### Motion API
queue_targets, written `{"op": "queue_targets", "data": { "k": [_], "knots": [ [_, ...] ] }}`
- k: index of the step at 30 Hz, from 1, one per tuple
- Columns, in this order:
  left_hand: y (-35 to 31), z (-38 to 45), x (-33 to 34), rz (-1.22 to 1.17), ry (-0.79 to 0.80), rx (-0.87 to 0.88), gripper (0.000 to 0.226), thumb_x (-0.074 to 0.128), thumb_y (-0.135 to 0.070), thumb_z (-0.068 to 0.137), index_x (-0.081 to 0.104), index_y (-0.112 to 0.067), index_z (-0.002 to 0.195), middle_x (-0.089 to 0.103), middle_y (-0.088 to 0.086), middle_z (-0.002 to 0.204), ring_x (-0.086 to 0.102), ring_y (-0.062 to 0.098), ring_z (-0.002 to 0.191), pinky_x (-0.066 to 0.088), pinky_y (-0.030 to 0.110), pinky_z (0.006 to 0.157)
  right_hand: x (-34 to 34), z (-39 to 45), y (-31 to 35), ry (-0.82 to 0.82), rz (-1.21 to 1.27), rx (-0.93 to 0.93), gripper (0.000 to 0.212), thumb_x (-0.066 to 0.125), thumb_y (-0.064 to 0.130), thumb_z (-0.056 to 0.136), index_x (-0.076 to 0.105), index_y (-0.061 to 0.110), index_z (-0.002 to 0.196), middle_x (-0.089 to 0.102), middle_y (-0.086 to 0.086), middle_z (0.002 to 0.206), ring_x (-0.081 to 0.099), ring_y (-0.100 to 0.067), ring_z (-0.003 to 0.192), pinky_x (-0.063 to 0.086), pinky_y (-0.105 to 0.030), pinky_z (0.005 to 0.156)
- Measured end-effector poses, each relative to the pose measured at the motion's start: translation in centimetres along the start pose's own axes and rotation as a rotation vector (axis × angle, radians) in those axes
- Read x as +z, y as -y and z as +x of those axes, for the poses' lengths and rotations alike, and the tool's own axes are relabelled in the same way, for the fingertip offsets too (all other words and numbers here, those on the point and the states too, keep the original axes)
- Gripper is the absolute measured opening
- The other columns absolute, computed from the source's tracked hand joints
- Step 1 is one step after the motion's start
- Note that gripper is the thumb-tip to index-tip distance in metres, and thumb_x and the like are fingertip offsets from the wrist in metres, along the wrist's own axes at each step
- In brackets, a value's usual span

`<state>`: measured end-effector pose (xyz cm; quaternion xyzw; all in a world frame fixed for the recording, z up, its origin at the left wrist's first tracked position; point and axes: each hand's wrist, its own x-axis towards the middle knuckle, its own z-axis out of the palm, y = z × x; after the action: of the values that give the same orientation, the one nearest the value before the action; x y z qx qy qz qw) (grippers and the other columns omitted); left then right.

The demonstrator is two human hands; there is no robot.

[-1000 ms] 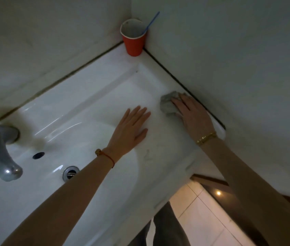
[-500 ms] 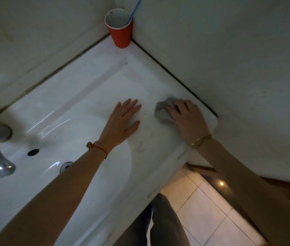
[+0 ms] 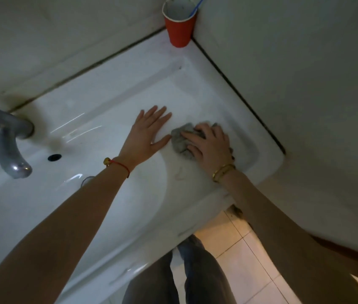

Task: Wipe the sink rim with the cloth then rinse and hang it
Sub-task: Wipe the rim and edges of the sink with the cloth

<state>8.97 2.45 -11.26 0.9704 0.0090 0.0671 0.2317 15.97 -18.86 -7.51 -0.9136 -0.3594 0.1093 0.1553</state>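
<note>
1. Wiping is judged to be under way: the grey cloth (image 3: 181, 142) is pressed onto the flat right-hand part of the sink rim (image 3: 250, 132) by the right hand (image 3: 212, 148), whose fingers (image 3: 192, 135) are curled over the bunched fabric and clamped on it.
2. The left hand (image 3: 146, 132) is laid flat on the rim just left of the cloth, its fingers straight and slightly apart, with nothing held; the thumb is seen almost touching the cloth's edge.
3. The cloth is located between the basin and the right wall, near the middle of the rim's right shelf, well apart from the faucet (image 3: 9, 143) at the left.
4. How much of the rim has been covered cannot be told; faint smears are seen on the surface near the right wrist, so the wiping step is judged unfinished.
5. Rinsing is judged not yet begun: no water is seen running from the faucet, and the cloth is nowhere near it. Hanging is also left to be done; no hook or rail is shown.
6. A red cup (image 3: 179, 25) is stood upright in the far corner of the rim, against the walls, and a blue stick (image 3: 197, 6), perhaps a toothbrush handle, is leaned inside it; nothing else in it can be made out.
7. The basin (image 3: 42, 200) is seen holding no standing water.
</note>
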Motion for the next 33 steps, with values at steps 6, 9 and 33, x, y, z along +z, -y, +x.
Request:
{"op": "queue_targets", "data": {
  "k": [6,9,33],
  "knots": [
    [0.2,-0.1,0.0,-0.002,-0.011,0.013,0.057,0.056,-0.037,0.098,0.042,-0.015,0.148,0.035,0.006,0.158,0.025,0.025,0.150,0.009,0.042,0.125,0.3,-6.1,1.0,0.094,0.074,-0.271,0.031,0.052,0.034,0.093,0.063,0.033,0.122,0.062,-0.006,0.114,0.056,-0.030,0.093,0.044,-0.041,0.085],
    [0.4,-0.1,0.0,0.004,-0.001,0.019,0.057,0.055,-0.037,0.098,0.042,-0.015,0.148,0.036,0.006,0.158,0.026,0.027,0.149,0.010,0.043,0.124,-0.1,-3.2,1.1,0.040,0.043,-0.190,0.031,0.059,0.024,0.092,0.064,0.029,0.122,0.061,-0.011,0.114,0.053,-0.034,0.092,0.044,-0.042,0.086],
    [-6.0,-1.2,3.8,0.005,0.176,0.339,0.054,0.045,-0.036,0.100,0.038,-0.019,0.151,0.031,0.005,0.160,0.022,0.027,0.150,0.010,0.049,0.124,1.3,-14.5,3.4,-0.602,0.179,0.712,0.035,0.054,0.036,0.095,0.056,0.025,0.128,0.042,-0.016,0.128,0.040,-0.026,0.103,0.031,-0.025,0.088]
  ]
}}
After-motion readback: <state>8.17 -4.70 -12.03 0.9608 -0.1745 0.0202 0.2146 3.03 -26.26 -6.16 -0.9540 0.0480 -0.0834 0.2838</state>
